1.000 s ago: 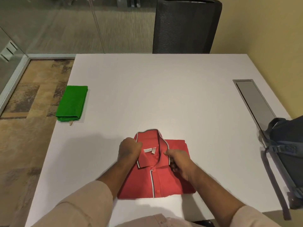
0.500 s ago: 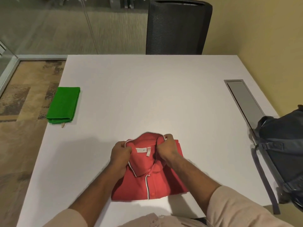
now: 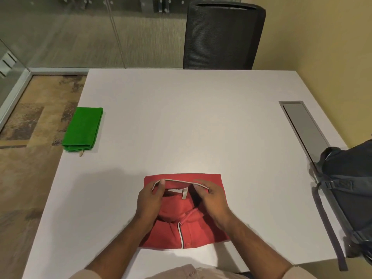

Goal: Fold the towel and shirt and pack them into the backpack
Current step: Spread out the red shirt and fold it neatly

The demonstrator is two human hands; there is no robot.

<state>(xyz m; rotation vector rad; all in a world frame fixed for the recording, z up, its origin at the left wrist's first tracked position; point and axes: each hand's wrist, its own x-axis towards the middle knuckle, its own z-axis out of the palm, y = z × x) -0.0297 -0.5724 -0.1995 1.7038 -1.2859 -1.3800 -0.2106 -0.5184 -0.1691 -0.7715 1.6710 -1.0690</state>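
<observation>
I am seeing the red shirt [image 3: 187, 222] lying folded on the white bench [image 3: 191, 125] at its near edge; the left hand [image 3: 150, 200] and right hand [image 3: 214, 199] are each pinching the piped collar, their grip clamped on the fabric. The folded green towel [image 3: 83, 128] is sitting at the bench's left edge, well apart; the dark backpack [image 3: 350, 190] is resting at the right edge.

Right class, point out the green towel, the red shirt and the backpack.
green towel [image 3: 83, 128]: head view, middle of its folded top face.
red shirt [image 3: 171, 234]: head view, front panel near the placket.
backpack [image 3: 350, 178]: head view, dark upper body.
</observation>
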